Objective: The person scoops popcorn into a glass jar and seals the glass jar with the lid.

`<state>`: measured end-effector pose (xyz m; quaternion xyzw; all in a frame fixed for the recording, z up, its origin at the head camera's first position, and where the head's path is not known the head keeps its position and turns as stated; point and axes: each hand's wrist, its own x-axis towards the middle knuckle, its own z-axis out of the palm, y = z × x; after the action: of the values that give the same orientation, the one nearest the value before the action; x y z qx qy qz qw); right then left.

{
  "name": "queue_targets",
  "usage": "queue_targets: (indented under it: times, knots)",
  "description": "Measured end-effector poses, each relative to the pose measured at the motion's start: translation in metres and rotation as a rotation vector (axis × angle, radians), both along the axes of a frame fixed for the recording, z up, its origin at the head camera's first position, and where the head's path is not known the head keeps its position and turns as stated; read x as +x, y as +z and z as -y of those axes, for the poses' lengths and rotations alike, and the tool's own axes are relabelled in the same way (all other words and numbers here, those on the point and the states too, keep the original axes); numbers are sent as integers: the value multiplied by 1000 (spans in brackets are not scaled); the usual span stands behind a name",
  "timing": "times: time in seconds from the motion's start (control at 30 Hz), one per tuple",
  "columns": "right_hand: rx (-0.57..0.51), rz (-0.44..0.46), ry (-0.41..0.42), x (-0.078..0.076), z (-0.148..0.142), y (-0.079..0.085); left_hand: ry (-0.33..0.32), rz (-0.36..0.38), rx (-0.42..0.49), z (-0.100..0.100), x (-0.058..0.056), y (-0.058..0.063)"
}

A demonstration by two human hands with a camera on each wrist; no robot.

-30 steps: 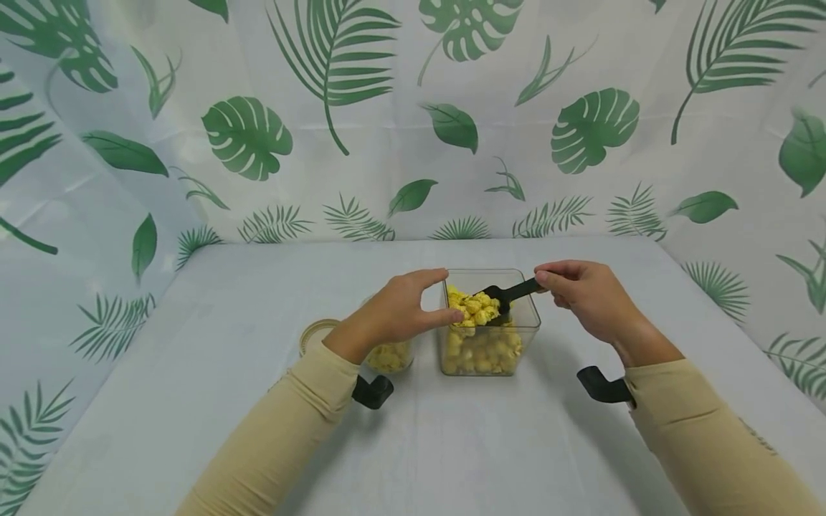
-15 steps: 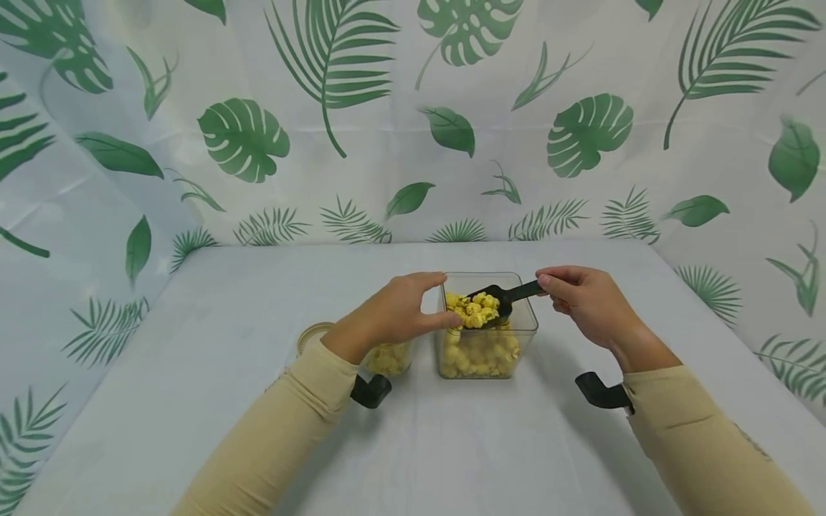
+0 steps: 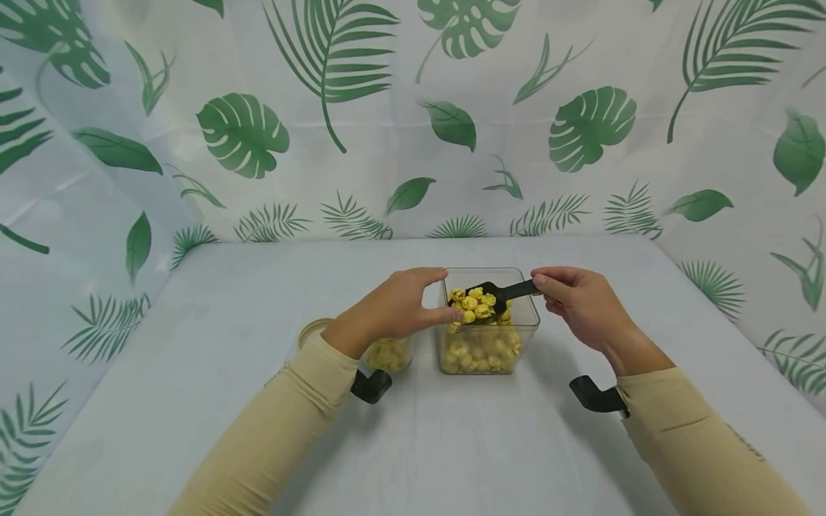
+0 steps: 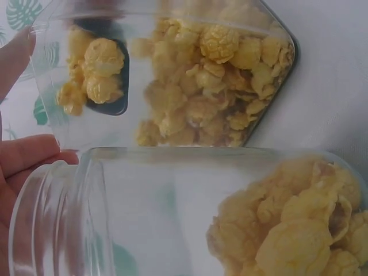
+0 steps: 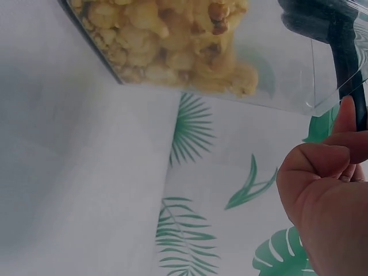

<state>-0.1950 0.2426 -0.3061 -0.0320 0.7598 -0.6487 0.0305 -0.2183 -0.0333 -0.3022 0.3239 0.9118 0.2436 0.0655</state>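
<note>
The fingers [image 3: 548,275] of the right hand [image 3: 587,304] are pinching the handle end of a black scoop [image 3: 521,289], whose bowl is carrying yellow popcorn [image 3: 476,304] inside a clear square container [image 3: 461,276], above the heap lying there. The left hand [image 3: 400,304] is reaching its straight, spread thumb and fingers to the container's left rim. Just left of the container, a glass jar [image 4: 167,195] is standing upright, holding more popcorn. Beyond it, a gold-coloured ring or lid [image 3: 314,331] is lying on the white bench [image 3: 484,444], the left forearm partly covering it.
</note>
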Motion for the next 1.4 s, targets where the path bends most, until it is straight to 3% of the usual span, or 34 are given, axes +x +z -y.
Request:
queue_targets:
  times: [0.47, 0.77, 1.13, 1.4]
  knots:
    - [-74, -50, 11, 6, 1, 1, 38, 33, 26, 0, 1, 0]
    - [-193, -39, 12, 5, -8, -2, 56, 53, 46, -1, 3, 3]
    - [-233, -52, -99, 1, 3, -7, 62, 52, 41, -2, 2, 0]
    - [-223, -63, -119, -2, 11, -9, 66, 60, 49, -2, 1, -1]
